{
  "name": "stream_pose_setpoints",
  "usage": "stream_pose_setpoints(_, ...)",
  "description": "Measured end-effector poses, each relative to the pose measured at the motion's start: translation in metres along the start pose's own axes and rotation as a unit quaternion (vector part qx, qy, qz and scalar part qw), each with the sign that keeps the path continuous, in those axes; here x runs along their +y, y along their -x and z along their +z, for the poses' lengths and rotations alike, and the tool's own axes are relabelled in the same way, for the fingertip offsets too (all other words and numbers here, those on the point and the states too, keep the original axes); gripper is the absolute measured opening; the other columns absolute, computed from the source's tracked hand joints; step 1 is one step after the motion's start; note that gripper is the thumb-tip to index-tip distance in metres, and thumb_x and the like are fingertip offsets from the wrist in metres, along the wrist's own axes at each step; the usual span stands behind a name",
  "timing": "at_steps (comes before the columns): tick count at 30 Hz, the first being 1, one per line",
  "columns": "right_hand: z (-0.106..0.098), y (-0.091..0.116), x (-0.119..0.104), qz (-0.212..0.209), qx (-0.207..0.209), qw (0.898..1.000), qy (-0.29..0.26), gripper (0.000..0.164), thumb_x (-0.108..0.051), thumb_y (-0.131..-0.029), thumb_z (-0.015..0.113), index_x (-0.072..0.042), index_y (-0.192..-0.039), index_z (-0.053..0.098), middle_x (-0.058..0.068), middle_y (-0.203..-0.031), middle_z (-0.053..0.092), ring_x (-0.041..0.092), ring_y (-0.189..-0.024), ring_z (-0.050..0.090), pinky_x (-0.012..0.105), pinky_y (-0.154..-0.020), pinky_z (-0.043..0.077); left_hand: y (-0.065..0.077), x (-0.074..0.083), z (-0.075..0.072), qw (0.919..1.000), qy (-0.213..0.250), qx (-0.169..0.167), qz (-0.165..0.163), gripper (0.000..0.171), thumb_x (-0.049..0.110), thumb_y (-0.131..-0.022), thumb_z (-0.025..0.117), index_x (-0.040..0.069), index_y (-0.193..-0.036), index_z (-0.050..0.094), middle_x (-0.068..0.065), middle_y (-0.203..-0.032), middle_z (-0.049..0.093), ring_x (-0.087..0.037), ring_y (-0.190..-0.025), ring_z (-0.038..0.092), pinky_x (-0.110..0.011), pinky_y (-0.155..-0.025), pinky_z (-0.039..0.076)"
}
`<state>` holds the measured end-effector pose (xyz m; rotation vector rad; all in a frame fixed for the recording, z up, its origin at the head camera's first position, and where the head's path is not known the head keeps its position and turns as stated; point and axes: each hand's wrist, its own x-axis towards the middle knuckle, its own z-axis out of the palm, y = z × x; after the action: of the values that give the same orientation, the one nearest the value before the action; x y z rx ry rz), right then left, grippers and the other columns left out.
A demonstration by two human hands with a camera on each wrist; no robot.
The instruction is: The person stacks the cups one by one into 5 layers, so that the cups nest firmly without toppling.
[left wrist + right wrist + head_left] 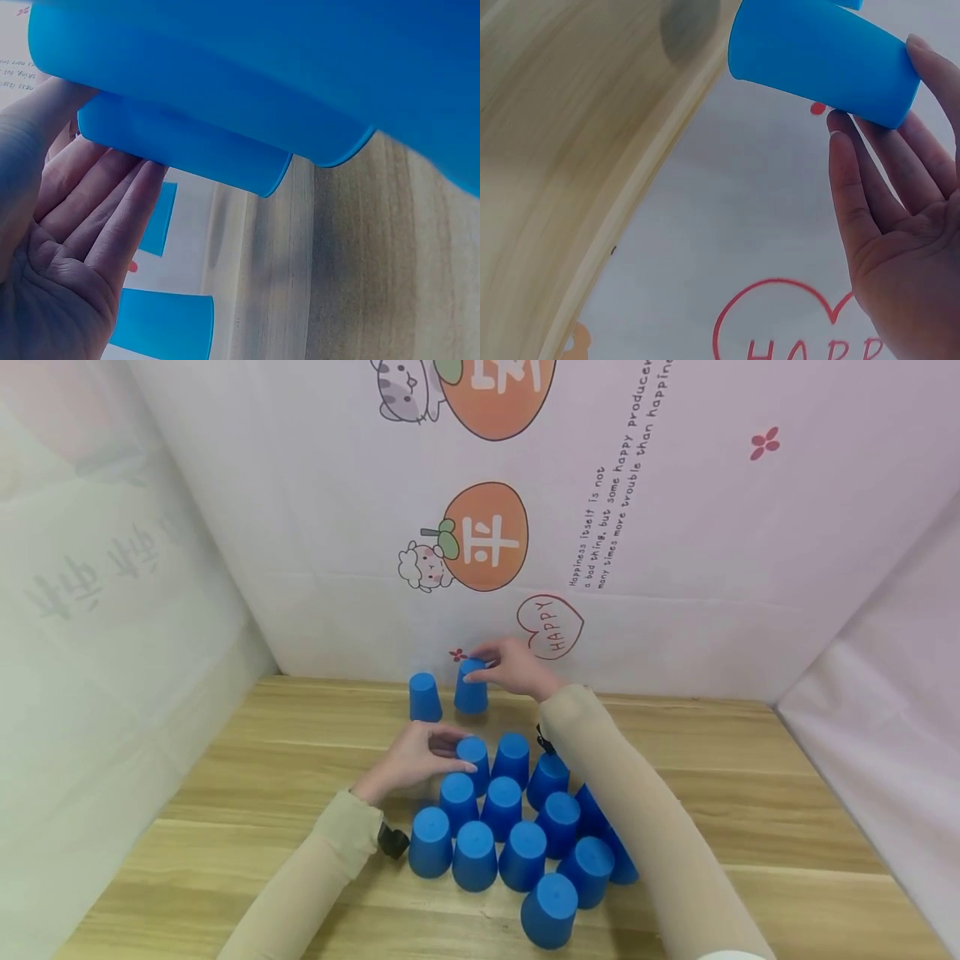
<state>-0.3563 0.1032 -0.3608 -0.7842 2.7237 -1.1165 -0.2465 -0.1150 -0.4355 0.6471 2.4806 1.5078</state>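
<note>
My right hand (517, 668) is at the back of the table, pinching an upside-down blue cup (471, 693) near its narrow closed end. In the right wrist view, the thumb lies on one side of this cup (825, 64) and the fingers on the other. Just left of it stands another blue cup (424, 700), also upside down. Nearer to me, my left hand (416, 758) has its thumb and fingers about a blue cup (474, 764) at the back left of a cluster. Fingertips meet the side of a cup (180, 146) in the left wrist view.
Several more upside-down blue cups (474, 860) stand close together in front of and right of the left hand. My right forearm (637, 810) passes over those at the right. A printed white cloth (360, 610) hangs behind the wooden table (285, 752).
</note>
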Motion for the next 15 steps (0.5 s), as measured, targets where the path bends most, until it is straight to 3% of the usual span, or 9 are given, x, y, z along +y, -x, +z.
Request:
stream_pose_setpoints(8,0.013,-0.009,-0.005,0.005,-0.026,0.998,0.059,0.048,-0.033,-0.091,0.079,-0.009,-0.131,0.069,0.007,-0.127,0.069,0.025,-0.117,0.063,0.038,-0.096,0.053,0.0,0.0,0.001,1.0,-0.002,0.004,0.005,0.052,0.038,-0.083,0.087,0.012,-0.125,0.072,-0.003,-0.115,0.073,-0.021,-0.104,0.071,-0.041,-0.089,0.058)
stream_pose_setpoints(15,0.022,-0.011,-0.007,0.033,-0.041,0.996,0.067,0.048,-0.029,-0.09,0.082,-0.008,-0.131,0.068,0.009,-0.13,0.067,0.027,-0.119,0.061,0.04,-0.098,0.053,0.001,0.0,0.001,1.0,0.002,0.007,0.002,0.05,0.037,-0.083,0.087,0.013,-0.124,0.073,-0.002,-0.115,0.073,-0.02,-0.103,0.071,-0.04,-0.089,0.058)
